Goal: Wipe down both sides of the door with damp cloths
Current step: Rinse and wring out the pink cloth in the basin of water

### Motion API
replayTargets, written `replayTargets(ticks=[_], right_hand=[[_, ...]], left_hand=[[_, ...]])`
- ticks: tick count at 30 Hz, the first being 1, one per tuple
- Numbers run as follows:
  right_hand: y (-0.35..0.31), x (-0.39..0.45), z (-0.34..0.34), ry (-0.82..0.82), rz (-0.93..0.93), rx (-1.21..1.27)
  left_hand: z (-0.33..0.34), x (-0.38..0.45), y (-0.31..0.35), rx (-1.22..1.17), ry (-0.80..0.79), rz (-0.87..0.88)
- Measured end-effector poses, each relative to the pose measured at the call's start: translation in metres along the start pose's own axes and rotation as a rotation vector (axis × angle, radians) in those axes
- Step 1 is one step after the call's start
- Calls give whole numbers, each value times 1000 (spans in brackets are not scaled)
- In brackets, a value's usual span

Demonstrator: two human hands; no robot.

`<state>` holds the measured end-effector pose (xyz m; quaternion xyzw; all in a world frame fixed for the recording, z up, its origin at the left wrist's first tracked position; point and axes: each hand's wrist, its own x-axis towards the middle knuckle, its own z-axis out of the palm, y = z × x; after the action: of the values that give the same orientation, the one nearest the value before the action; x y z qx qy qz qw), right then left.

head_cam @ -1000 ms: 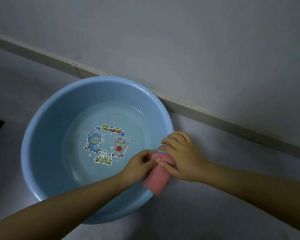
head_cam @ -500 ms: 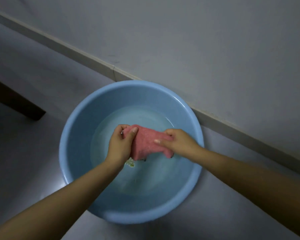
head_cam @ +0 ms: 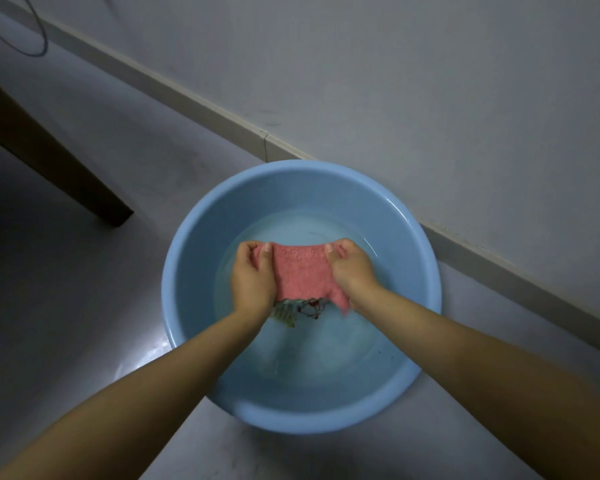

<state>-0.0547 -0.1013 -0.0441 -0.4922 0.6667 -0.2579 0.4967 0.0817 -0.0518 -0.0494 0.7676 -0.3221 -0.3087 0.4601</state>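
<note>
A pink cloth (head_cam: pixel 302 271) is stretched flat between both hands over the water in a round blue basin (head_cam: pixel 194 258) on the floor. My left hand (head_cam: pixel 252 278) grips its left edge, thumb on top. My right hand (head_cam: pixel 352 271) grips its right edge the same way. The cloth's lower edge hangs toward the water and hides most of the cartoon sticker on the basin's bottom. No door is in view.
The basin stands against a white wall with a pale skirting board (head_cam: pixel 222 112). A dark wooden furniture leg (head_cam: pixel 59 164) slants across the floor at the left. A thin dark cable (head_cam: pixel 39 32) loops at the top left.
The cloth went from a folded wad at the basin's right rim to spread out over the water. Both hands moved apart to its two edges. The view shifted so the basin sits lower right.
</note>
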Motion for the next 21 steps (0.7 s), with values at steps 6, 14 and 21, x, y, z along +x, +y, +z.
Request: replayTargets(ticks=[6, 14, 21], right_hand=[[21, 8, 13, 42, -45, -366], [41, 16, 30, 233, 296, -335], [13, -27, 74, 205, -77, 101]], left_hand=[[12, 11, -35, 88, -154, -162], [23, 20, -46, 103, -127, -494], [30, 5, -4, -454, -419, -566]])
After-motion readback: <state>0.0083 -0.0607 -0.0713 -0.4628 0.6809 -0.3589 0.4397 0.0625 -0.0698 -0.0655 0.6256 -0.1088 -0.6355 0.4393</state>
